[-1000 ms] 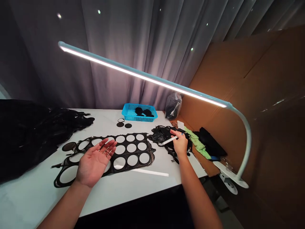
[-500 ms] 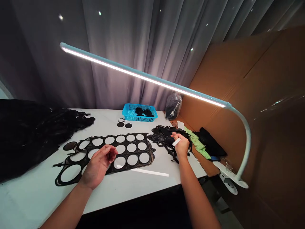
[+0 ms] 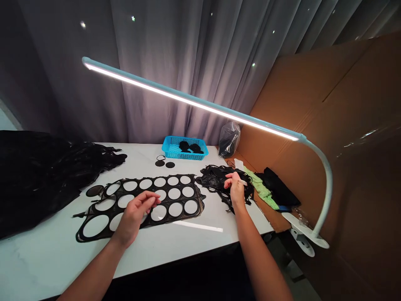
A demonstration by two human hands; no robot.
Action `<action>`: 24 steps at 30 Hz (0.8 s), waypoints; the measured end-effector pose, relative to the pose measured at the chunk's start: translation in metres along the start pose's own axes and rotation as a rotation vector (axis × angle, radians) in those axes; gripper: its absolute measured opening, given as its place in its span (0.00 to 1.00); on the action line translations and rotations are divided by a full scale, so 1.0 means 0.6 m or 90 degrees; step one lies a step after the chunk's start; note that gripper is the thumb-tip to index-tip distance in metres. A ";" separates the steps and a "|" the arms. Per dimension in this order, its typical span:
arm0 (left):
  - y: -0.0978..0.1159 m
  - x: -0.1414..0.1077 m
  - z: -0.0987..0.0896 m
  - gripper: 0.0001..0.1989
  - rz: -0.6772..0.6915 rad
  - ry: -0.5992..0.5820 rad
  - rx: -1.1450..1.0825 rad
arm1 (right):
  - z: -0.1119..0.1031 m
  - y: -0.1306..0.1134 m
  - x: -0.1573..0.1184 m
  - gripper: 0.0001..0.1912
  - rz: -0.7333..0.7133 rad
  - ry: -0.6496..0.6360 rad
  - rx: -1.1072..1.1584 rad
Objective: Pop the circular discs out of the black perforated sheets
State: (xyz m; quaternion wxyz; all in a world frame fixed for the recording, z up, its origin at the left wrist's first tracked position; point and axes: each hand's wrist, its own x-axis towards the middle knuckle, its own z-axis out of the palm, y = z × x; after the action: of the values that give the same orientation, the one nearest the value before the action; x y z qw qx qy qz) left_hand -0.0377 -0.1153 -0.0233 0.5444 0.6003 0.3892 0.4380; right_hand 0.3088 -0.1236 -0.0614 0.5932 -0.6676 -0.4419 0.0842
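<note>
My left hand point(image 3: 133, 215) hovers over the front of a thin black sheet point(image 3: 150, 190) with rows of round holes. Its thumb and fingertips are pinched together; whatever they hold, if anything, is too small to make out. Over a heap of black strips and scraps point(image 3: 213, 179) is my right hand point(image 3: 237, 190), its fingers curled about a small flat white stick point(image 3: 242, 182). One end of the stick sticks out to the right. A dark round piece point(image 3: 95, 191) lies at the sheet's left edge.
A blue basket point(image 3: 167, 149) holding black pieces stands at the back, with black discs point(image 3: 160, 163) before it. A large black pile point(image 3: 46, 179) lies left. A clamp lamp point(image 3: 194, 102) arches overhead. Green cloth point(image 3: 261, 190) and a cardboard wall point(image 3: 338, 117) are at right.
My right hand has turned, so the white stick now points right instead of lying across its front. My left hand has shifted slightly right and rolled, its fingers straighter.
</note>
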 end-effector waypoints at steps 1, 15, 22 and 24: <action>-0.004 -0.003 0.008 0.08 0.021 -0.010 0.044 | 0.002 -0.003 -0.001 0.33 -0.003 -0.009 0.011; -0.069 -0.001 0.043 0.28 0.362 -0.376 0.702 | 0.038 -0.106 -0.121 0.06 0.037 -0.480 0.063; -0.092 0.001 0.037 0.29 0.352 -0.369 0.688 | 0.040 -0.097 -0.128 0.06 -0.037 -0.516 0.011; -0.090 0.002 0.036 0.29 0.338 -0.382 0.685 | 0.041 -0.096 -0.131 0.07 -0.031 -0.518 0.024</action>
State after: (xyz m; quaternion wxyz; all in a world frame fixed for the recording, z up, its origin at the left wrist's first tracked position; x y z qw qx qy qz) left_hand -0.0163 -0.1152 -0.0772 0.1274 0.9592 0.2242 0.1163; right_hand 0.2181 -0.1655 -0.0508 0.3839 -0.5582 -0.6546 0.3354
